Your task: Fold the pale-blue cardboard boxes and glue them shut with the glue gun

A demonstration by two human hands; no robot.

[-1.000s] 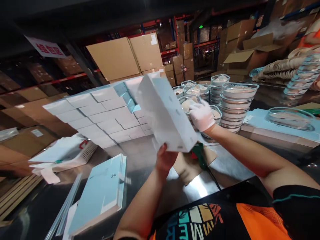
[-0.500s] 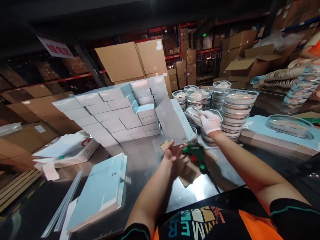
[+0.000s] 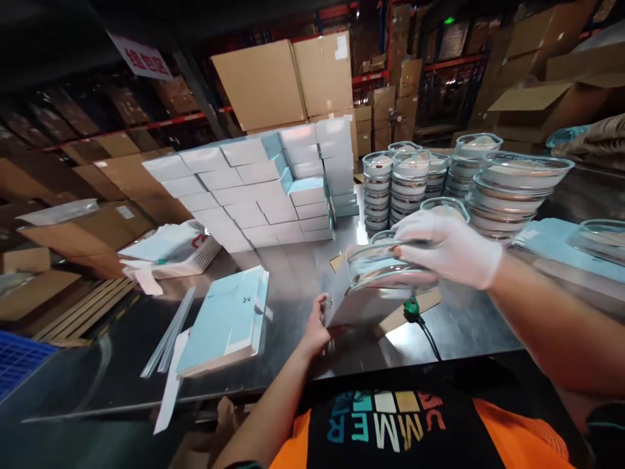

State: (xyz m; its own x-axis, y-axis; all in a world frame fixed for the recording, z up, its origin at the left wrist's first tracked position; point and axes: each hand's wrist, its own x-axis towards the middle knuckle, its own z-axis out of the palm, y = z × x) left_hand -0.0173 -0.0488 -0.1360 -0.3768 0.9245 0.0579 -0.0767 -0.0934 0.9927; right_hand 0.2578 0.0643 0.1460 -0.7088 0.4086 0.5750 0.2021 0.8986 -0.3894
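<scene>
My left hand (image 3: 316,329), bare, grips the lower left side of a white box (image 3: 359,312) tilted above the metal table. My right hand (image 3: 446,247), in a white glove, is closed on clear glass dishes (image 3: 390,270) at the top of this box. They appear partly inside it; their lower parts are hidden, and I cannot tell how many there are. Below the right hand, the green end of a corded tool (image 3: 411,309) shows, its black cable running toward me. A piece of brown cardboard (image 3: 405,316) lies under the box.
Stacked glass dishes (image 3: 512,195) stand behind my right hand, with several more stacks beside them. A wall of white boxes (image 3: 254,195) rises at the back. Flat light-blue cartons (image 3: 222,319), clear strips (image 3: 170,335) and a white basket (image 3: 202,254) are at left.
My right hand has brought glass dishes from beside the stacks to the box. The box has tipped and come lower, now covering most of the green tool. The view has shifted.
</scene>
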